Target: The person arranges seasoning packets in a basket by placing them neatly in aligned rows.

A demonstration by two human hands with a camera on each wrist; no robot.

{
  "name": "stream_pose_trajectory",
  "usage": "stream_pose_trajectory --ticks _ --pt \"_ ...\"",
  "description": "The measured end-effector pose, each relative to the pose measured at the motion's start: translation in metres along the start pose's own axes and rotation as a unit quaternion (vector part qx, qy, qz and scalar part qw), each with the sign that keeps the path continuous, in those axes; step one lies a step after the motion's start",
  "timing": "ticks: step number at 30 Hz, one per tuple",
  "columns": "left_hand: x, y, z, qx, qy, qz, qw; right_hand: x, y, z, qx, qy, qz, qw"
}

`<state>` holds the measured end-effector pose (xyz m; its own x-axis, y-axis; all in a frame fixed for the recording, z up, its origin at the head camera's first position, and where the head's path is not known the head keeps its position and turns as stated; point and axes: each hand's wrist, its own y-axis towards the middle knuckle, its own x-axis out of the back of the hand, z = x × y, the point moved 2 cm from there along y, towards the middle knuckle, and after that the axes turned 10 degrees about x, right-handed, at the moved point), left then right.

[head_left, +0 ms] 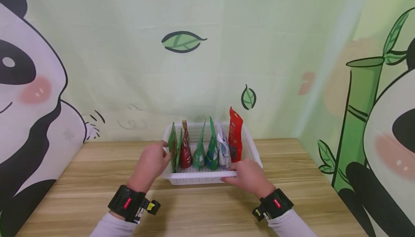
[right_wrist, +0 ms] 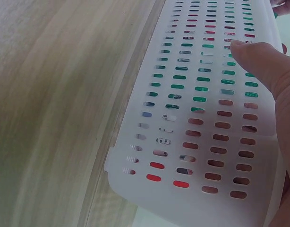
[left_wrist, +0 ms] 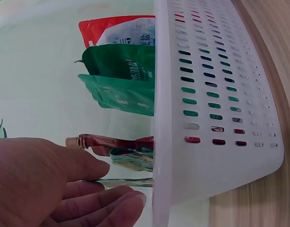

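A white perforated plastic basket (head_left: 201, 175) stands on the table with a row of upright packets inside. My left hand (head_left: 152, 162) is at its left end, pinching the top of the leftmost thin green packet (head_left: 173, 147) between thumb and fingers. My right hand (head_left: 248, 175) grips the front rim near the right corner; the right wrist view shows the thumb (right_wrist: 258, 59) outside the perforated wall, with the fingers mostly hidden behind it. Between the hands stand a red bottle (head_left: 185, 152) with a brown cap, green pouches (head_left: 212, 152), a white packet (head_left: 223, 148) and a tall red packet (head_left: 235, 136).
The wooden table (head_left: 97, 179) extends in front of the basket and to both sides. Behind it hangs a pale green cloth backdrop (head_left: 129, 67) printed with pandas, leaves and bamboo. A black strap with a small camera (head_left: 153, 207) is on the left wrist; the right wrist has one too.
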<state>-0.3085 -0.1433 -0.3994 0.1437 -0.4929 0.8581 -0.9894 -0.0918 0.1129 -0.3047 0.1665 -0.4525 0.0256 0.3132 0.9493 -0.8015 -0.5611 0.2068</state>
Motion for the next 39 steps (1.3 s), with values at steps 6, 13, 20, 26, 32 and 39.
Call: stream_pose_trajectory --ticks 6,13,20,26,32,39 --pt "-0.009 0.009 -0.004 -0.018 0.013 -0.026 0.9994 -0.002 0.000 0.001 0.005 -0.004 -0.005 1.0000" --pt "-0.016 0.015 -0.010 -0.012 0.043 -0.032 0.9985 -0.003 -0.001 0.003 0.011 -0.007 -0.003 0.9999" --pt "-0.021 0.015 -0.018 -0.014 0.041 -0.021 0.9988 -0.003 -0.001 0.002 0.006 -0.010 0.000 0.9999" --pt "-0.024 0.015 -0.021 -0.009 0.035 -0.012 0.9993 -0.004 0.000 0.001 0.013 -0.026 -0.007 0.9996" --pt "-0.023 0.012 -0.023 -0.026 0.037 -0.013 0.9989 -0.004 0.001 0.000 0.012 -0.030 -0.005 0.9995" --pt "-0.030 0.013 -0.028 -0.071 0.076 -0.024 0.9943 -0.003 0.000 -0.001 0.006 -0.028 -0.008 0.9996"
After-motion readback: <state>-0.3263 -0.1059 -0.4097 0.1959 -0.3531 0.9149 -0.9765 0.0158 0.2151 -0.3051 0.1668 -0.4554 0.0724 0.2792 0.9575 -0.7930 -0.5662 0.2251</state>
